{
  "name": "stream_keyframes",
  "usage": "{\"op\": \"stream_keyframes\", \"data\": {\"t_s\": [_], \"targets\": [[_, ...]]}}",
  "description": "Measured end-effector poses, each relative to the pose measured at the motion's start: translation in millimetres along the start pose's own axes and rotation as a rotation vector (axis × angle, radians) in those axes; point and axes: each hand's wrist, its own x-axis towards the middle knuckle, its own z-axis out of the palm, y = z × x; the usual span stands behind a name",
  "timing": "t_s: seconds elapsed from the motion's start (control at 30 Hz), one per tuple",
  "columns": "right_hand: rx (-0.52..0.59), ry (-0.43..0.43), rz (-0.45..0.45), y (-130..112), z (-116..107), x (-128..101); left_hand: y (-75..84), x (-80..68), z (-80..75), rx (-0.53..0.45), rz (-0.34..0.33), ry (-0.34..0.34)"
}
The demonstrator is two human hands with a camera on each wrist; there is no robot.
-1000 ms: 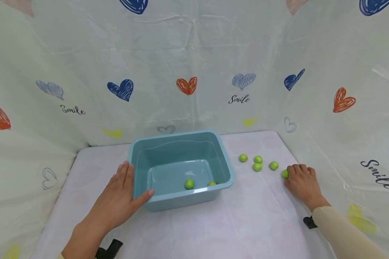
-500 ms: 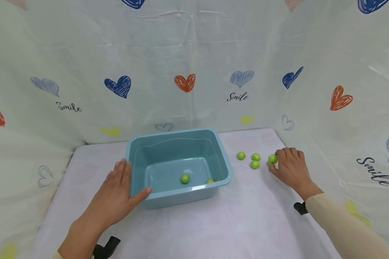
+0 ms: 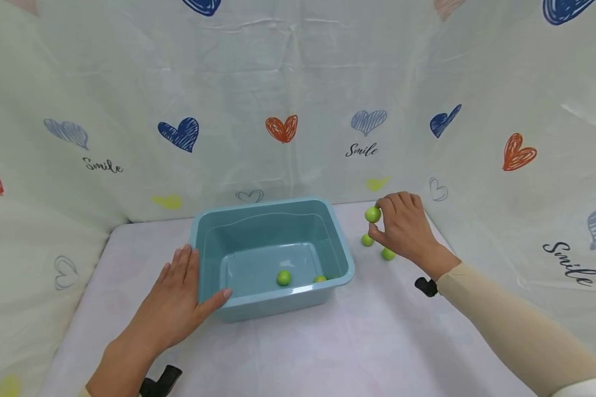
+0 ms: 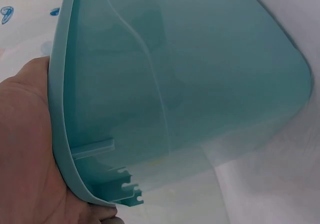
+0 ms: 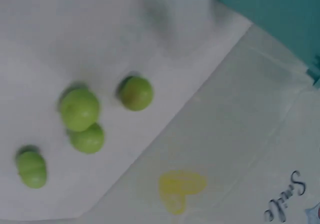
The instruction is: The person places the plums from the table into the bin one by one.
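Note:
A teal plastic tub (image 3: 268,204) stands mid-table with two green balls (image 3: 283,278) on its floor near the front wall. My left hand (image 3: 191,284) lies flat against the tub's left front corner, fingers straight, thumb along the front wall. The left wrist view shows its palm (image 4: 25,149) pressed to the tub rim (image 4: 57,109). My right hand (image 3: 383,220) hovers above the table just right of the tub's far corner. It pinches one green ball (image 3: 372,214) in its fingertips. Loose green balls (image 3: 367,240) lie on the table below it, several in the right wrist view (image 5: 135,93).
A white cloth with faint prints covers the table (image 3: 328,342). Heart-print plastic sheeting (image 3: 283,129) walls in the back and both sides. Bare cloth runs along the front of the tub. Black wrist straps (image 3: 425,286) show on both arms.
My right hand closed on a green ball at the right end of the row, lifted it and carried it left and away, toward the tub's far right corner. The left hand stayed put.

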Motion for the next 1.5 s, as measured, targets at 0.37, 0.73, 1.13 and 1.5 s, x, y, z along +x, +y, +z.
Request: {"op": "stream_keyframes", "data": {"t_s": [0.37,0.73,1.13,1.5], "targets": [[0.187,0.027,-0.138,-82.1,1.3,69.1,0.0,-0.2,0.0,-0.001,-0.008,0.017],[0.238,-0.144,-0.237,-127.0,22.7,78.7,-1.0,0.9,-0.5,0.012,-0.021,0.012],[0.266,-0.253,-0.256,-134.5,32.8,75.1,-0.6,0.3,1.1,0.015,-0.023,0.018],[0.231,-0.243,-0.276,-138.3,36.8,76.4,-0.7,-0.1,-0.1,0.001,-0.017,0.017]]}}
